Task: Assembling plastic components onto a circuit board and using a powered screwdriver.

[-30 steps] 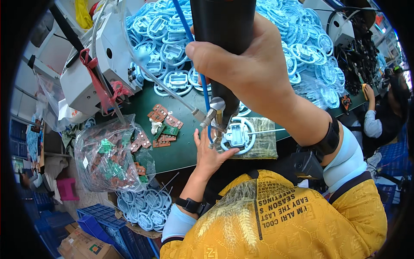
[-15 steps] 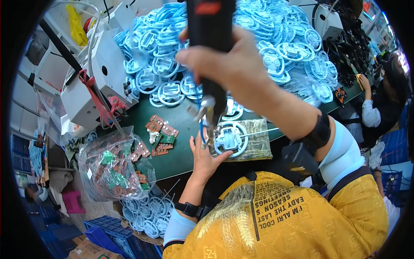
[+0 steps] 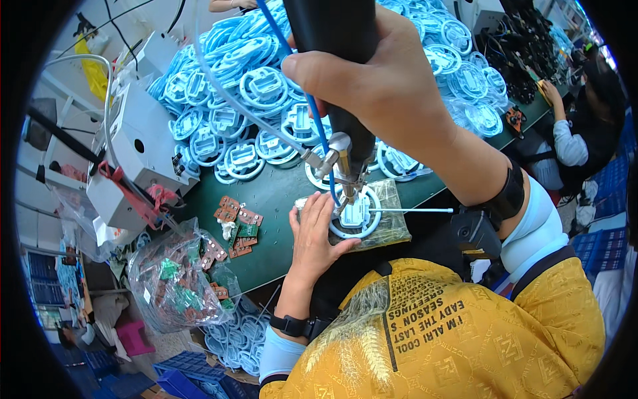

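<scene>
"What filled the room?"

"A long green surface (image 3: 276, 189), with a great heap of light-blue rings (image 3: 232, 73) on it. A white machine (image 3: 123, 153) stood left, and a clear bag (image 3: 176, 282) of little boards slumped by the edge."

"And the hands?"

"The right hand (image 3: 372, 80) was wrapped round a black driver (image 3: 335, 30). The left hand (image 3: 311, 236) lay spread wide, thumb against one ring piece (image 3: 355, 214), which sat on a taped pad (image 3: 395, 231) at the near edge."

"Anything different from half a second before?"

"The driver had been a blur, its tip by the left fingers; now it showed sharp, tip over the ring piece's left part. Whether it touched, I couldn't tell. A co-worker's forearm (image 3: 229, 5) had come into sight beyond the heap."
</scene>
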A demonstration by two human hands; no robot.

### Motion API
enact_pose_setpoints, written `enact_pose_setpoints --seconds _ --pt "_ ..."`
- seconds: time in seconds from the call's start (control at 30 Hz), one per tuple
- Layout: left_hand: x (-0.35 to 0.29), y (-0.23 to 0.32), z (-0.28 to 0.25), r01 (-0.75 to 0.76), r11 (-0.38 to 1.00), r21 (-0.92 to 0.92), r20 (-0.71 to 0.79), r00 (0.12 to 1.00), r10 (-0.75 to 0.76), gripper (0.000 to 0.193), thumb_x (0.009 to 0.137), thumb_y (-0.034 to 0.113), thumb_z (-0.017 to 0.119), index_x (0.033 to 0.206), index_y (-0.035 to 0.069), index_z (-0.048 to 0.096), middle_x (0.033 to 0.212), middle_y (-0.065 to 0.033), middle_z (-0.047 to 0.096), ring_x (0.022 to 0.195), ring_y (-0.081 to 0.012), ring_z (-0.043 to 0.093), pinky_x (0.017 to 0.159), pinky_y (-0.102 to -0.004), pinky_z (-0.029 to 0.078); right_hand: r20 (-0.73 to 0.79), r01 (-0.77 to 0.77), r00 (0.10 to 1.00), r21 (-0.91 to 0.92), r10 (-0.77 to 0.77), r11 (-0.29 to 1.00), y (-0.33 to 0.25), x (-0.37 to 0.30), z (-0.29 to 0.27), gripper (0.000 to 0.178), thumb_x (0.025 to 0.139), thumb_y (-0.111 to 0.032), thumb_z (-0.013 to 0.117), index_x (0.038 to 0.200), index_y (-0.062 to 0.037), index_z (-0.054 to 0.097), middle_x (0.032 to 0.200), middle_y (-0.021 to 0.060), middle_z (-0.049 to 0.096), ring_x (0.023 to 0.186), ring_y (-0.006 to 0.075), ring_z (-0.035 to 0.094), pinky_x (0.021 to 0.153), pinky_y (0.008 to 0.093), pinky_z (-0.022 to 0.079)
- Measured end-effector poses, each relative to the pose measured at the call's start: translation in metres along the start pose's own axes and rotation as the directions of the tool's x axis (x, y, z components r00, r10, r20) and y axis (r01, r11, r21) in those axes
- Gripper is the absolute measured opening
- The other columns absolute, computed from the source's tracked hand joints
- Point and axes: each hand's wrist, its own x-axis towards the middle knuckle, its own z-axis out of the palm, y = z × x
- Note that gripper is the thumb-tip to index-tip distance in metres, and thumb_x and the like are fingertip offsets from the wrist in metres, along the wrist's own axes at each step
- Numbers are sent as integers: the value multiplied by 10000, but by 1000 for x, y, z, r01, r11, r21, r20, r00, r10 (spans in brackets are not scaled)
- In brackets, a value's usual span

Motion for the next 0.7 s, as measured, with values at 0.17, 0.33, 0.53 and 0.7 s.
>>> enact_pose_setpoints --seconds 0.17,0.33,0.53,0.7 --pt "2 8 -5 10 999 41 22 1000 -11 975 563 369 919 1378 27 505 1294 -126 542 1272 -317 482 1087 -546 256 -14 10 1000 14 -10 1000 -7 0 -7 168 814 -86 715 822 -20 560 661 -17 527 585 58 491 523 265 395" --pt "10 16 -11 19 999 31 47 999 -21 884 549 342 925 1296 35 566 1155 -119 545 1126 -307 512 1010 -500 311 -58 210 973 -162 -222 964 17 6 -9 279 729 -204 758 870 -2 626 661 35 599 566 135 580 539 297 466" --pt "15 22 -6 6 999 40 -48 999 -4 716 596 324 909 1173 32 603 1106 -120 539 1078 -324 509 969 -470 340 -80 196 974 -180 -213 964 21 5 -7 289 698 -223 738 839 -5 610 629 43 556 564 172 551 542 325 449" --pt "22 9 4 -16 999 46 -124 992 22 495 725 233 843 1107 29 603 1088 -143 553 1080 -339 516 967 -473 353 -83 -23 996 109 33 994 -19 7 -3 173 845 -126 714 830 -23 575 659 -4 547 576 71 512 518 264 410"
